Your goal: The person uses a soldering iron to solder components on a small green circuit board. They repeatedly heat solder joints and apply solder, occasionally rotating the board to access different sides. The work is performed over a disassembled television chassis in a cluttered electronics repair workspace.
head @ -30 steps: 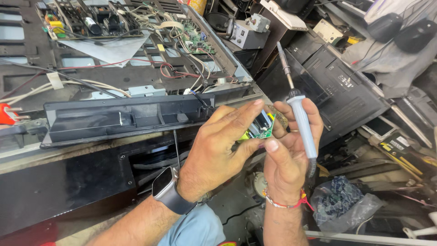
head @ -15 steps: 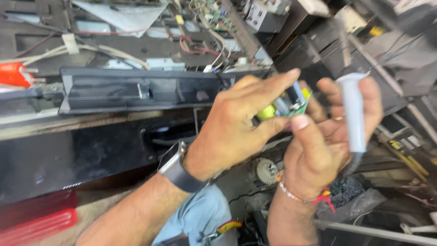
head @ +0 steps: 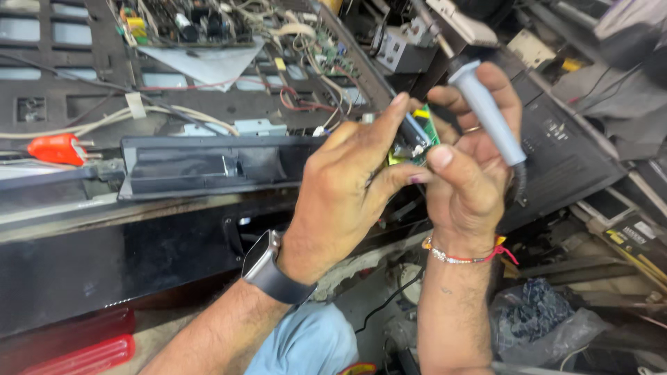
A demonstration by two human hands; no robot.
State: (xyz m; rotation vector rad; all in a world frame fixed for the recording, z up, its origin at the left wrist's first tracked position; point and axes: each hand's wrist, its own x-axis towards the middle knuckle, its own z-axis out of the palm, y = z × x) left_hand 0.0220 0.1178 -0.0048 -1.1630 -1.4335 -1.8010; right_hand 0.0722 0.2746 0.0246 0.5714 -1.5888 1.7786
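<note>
small green circuit board (head: pixel 419 141), tilted, pinched mid-scene; pale grey soldering iron handle (head: pixel 486 111), slanting just right of it.

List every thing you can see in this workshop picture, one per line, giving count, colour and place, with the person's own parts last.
small circuit board: one, green, pinched between both hands
soldering iron: one, grey-blue handle, in the right hand
plug: one, orange-red, far left on the bench
long panel: one, black, across the bench
large circuit board: one, dark, top of the picture
plastic bag: one, clear, lower right
watch: one, dark strap, left wrist
thread bracelet: one, red, right wrist
left hand: grip on the small circuit board
right hand: grip on the soldering iron
</note>
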